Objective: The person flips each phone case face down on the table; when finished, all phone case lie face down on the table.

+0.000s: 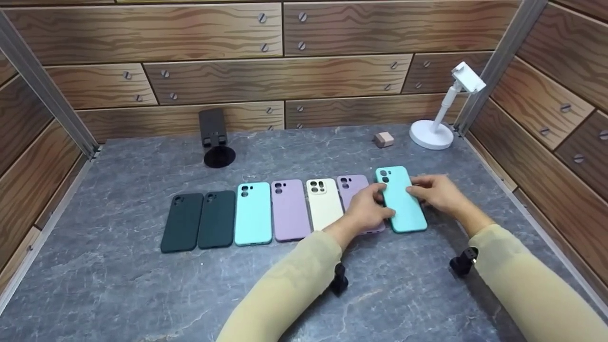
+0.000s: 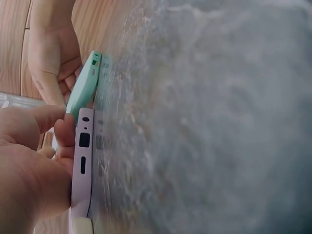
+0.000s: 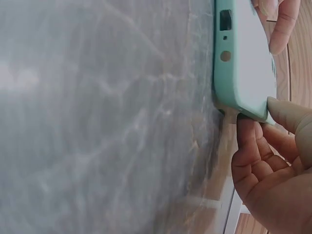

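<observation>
At the right end of a row of phone cases lies a turquoise phone case [image 1: 404,204], slightly tilted. My right hand [image 1: 439,194] pinches its right edge, thumb on top and fingers curled at the side. On its left edge my left hand [image 1: 365,209] holds it with bent fingers and thumb. Beneath the left hand is a purple phone case [image 1: 354,183], partly covered; its port end [image 2: 84,161] shows in the left wrist view. In the right wrist view, the turquoise case's end [image 3: 226,73] sits close to the tabletop.
Leftward in the row lie a cream case [image 1: 325,209], another purple case [image 1: 290,211], another turquoise case [image 1: 253,213] and two dark green cases [image 1: 216,221]. Behind stand a black phone stand [image 1: 213,128], a small pinkish charger block [image 1: 384,139] and a white phone stand [image 1: 431,135].
</observation>
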`<act>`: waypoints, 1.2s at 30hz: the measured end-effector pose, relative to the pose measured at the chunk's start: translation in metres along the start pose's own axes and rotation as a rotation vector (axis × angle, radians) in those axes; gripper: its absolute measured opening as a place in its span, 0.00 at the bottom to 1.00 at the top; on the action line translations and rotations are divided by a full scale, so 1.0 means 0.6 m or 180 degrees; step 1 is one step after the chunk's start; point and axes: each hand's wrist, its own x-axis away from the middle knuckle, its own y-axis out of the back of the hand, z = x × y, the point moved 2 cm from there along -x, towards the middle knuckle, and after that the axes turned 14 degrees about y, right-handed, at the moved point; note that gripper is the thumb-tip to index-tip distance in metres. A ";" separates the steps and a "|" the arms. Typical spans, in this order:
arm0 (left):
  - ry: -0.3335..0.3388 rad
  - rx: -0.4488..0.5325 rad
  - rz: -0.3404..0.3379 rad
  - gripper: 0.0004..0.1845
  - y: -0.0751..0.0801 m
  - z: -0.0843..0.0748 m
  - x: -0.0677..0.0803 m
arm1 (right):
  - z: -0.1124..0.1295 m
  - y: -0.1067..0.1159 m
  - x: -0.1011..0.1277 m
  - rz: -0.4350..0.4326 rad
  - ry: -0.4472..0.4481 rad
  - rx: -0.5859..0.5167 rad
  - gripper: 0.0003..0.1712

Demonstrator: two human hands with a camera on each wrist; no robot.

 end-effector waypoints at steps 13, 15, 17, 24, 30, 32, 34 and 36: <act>-0.0025 -0.0132 -0.0081 0.36 -0.010 -0.006 -0.002 | -0.011 -0.003 0.002 -0.0045 -0.0043 0.0154 0.33; -0.0014 -0.0123 -0.0105 0.36 -0.007 -0.004 -0.002 | -0.011 -0.004 -0.002 -0.0037 -0.0014 0.0194 0.34; 0.0001 -0.0114 -0.0137 0.36 -0.004 -0.002 -0.003 | -0.011 -0.008 -0.007 -0.0036 0.0021 0.0247 0.33; 0.0055 0.0035 -0.0200 0.34 0.014 0.000 -0.009 | -0.009 -0.017 -0.025 -0.0064 0.0219 0.0356 0.28; -0.0015 0.0159 -0.0270 0.34 0.055 -0.012 -0.006 | -0.003 -0.014 -0.037 -0.0081 0.0234 0.0346 0.28; -0.0130 0.0190 -0.0306 0.34 0.080 -0.021 0.001 | 0.001 -0.006 -0.039 -0.0117 0.0247 0.0393 0.30; -0.0301 0.0144 -0.0352 0.34 0.109 -0.029 0.011 | 0.005 0.004 -0.037 -0.0180 0.0280 0.0510 0.33; -0.0487 0.0031 -0.0399 0.34 0.141 -0.032 0.023 | 0.010 0.014 -0.031 -0.0261 0.0304 0.0625 0.37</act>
